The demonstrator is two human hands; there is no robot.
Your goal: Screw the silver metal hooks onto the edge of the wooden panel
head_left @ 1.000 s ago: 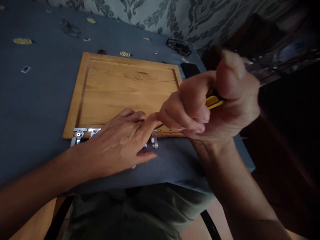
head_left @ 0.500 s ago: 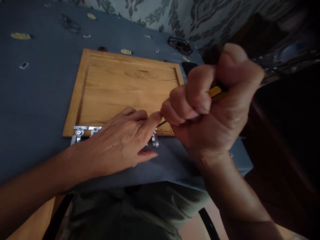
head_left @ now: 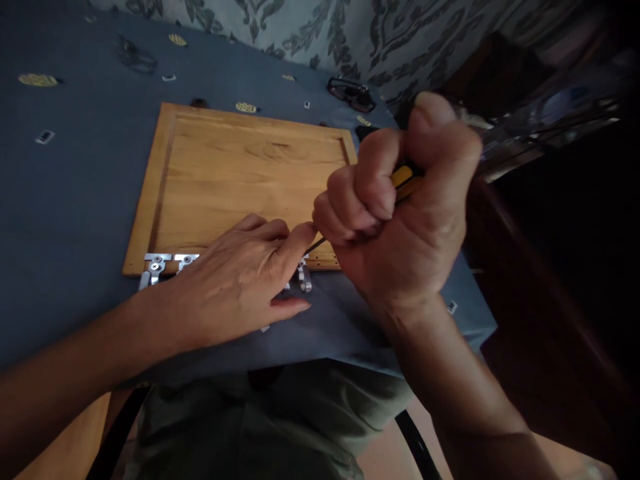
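Observation:
A wooden cabinet door (head_left: pixel 225 173) lies flat, with small metal hinges (head_left: pixel 155 267) along its near edge. My left hand (head_left: pixel 240 273) rests palm down over that edge, fingers spread and thumb apart, covering part of the row. Beside its thumb, one more hinge (head_left: pixel 304 275) shows. My right hand (head_left: pixel 390 193) is closed in a fist around the yellow and black handle of a screwdriver (head_left: pixel 401 177). Its thin shaft (head_left: pixel 316 245) slants down and left towards the door's edge. The tip is hidden by my left hand.
The door lies on a table with a dark blue cloth (head_left: pixel 80 193). Behind it sits a pair of dark-framed glasses (head_left: pixel 351 93). Patterned fabric (head_left: pixel 310 33) rises at the back. My lap (head_left: pixel 260 420) is below the table's near edge.
My right fist has shifted left and turned a little, with the screwdriver still in it. My left hand keeps its place on the door's edge. The whole view has moved slightly.

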